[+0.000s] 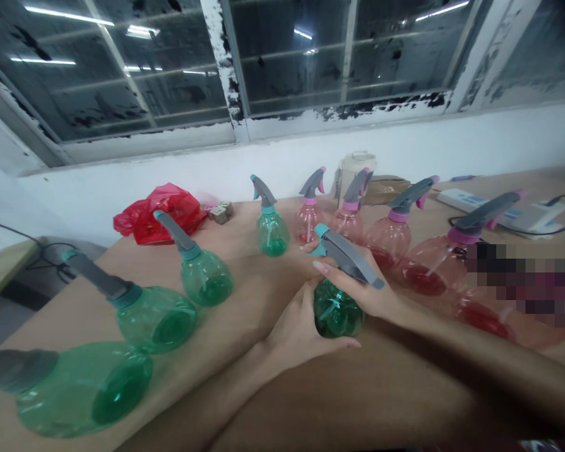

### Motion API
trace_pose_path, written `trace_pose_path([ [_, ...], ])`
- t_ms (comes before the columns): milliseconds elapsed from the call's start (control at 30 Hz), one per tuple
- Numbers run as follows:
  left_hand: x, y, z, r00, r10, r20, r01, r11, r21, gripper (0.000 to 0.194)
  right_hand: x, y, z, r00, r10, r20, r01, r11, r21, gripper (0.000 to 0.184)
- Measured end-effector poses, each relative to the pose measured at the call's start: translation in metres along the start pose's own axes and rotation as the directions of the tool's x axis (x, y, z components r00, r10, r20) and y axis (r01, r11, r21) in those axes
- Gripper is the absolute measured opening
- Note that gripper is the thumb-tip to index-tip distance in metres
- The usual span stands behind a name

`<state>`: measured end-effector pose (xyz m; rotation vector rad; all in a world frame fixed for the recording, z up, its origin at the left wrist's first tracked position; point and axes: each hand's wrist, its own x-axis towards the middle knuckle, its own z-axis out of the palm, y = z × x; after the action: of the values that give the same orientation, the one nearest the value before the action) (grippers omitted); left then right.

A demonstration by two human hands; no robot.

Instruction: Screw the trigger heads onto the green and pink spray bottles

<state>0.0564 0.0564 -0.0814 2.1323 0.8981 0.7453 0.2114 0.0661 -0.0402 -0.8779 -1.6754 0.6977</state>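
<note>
Between my two hands is a green spray bottle (339, 311) with a grey and teal trigger head. My left hand (294, 329) cups the bottle's body from the left, its thumb stretched along the near side. Around the neck, just under the spray head, my right hand (370, 285) is wrapped, fingers near the teal trigger. To the left stand several other green spray bottles, the closest being a large one (82, 389). Another green bottle (272, 232) is farther back. On the right is a row of pink spray bottles, including one (388, 242) just beyond my right hand.
A crumpled red plastic bag (162, 210) lies at the back left beside a small greyish block (221, 212). A whitish canister (355, 169) and a cardboard box (387, 188) stand against the wall. At right lies a white power strip (494, 210) with a black cable.
</note>
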Motion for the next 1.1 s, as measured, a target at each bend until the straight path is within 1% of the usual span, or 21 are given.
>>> trace_pose_path([
  [167, 0.000, 0.001, 0.000, 1.000, -0.018, -0.009, 0.018, 1.000, 0.007, 0.099, 0.000, 0.000, 0.000, 1.000, -0.025, -0.011, 0.025, 1.000, 0.012, 0.022],
  [333, 0.000, 0.000, 0.001, 0.999, -0.035, -0.009, 0.035, 0.999, 0.014, 0.100, 0.001, 0.001, -0.001, 0.999, -0.035, 0.013, 0.035, 0.999, 0.020, 0.022],
  [400, 0.000, -0.001, 0.001, 0.999, -0.034, 0.000, 0.034, 0.999, 0.018, 0.100, 0.002, 0.000, -0.002, 0.999, -0.047, 0.019, 0.047, 0.999, 0.001, 0.020],
  [533, 0.000, 0.001, 0.001, 1.000, -0.021, 0.015, 0.020, 0.999, 0.026, 0.100, 0.003, -0.004, -0.004, 0.997, -0.057, 0.048, 0.060, 0.996, -0.061, 0.008],
  [667, -0.001, 0.004, 0.001, 1.000, -0.001, 0.006, 0.001, 0.999, 0.042, 0.100, 0.002, -0.007, -0.005, 0.997, -0.074, 0.016, 0.075, 0.990, -0.122, 0.016],
  [800, -0.001, 0.007, 0.001, 1.000, -0.030, -0.009, 0.030, 0.999, 0.046, 0.101, 0.000, -0.006, -0.005, 0.995, -0.092, 0.025, 0.094, 0.989, -0.111, 0.006],
  [900, -0.001, 0.008, 0.001, 0.999, -0.048, -0.010, 0.048, 0.998, 0.045, 0.097, -0.002, -0.005, -0.005, 0.997, -0.074, 0.012, 0.075, 0.993, -0.088, 0.015],
  [1100, -0.001, 0.010, 0.001, 0.997, -0.071, -0.006, 0.071, 0.996, 0.047, 0.100, -0.004, -0.002, -0.004, 0.999, -0.051, 0.014, 0.052, 0.997, -0.063, 0.017],
])
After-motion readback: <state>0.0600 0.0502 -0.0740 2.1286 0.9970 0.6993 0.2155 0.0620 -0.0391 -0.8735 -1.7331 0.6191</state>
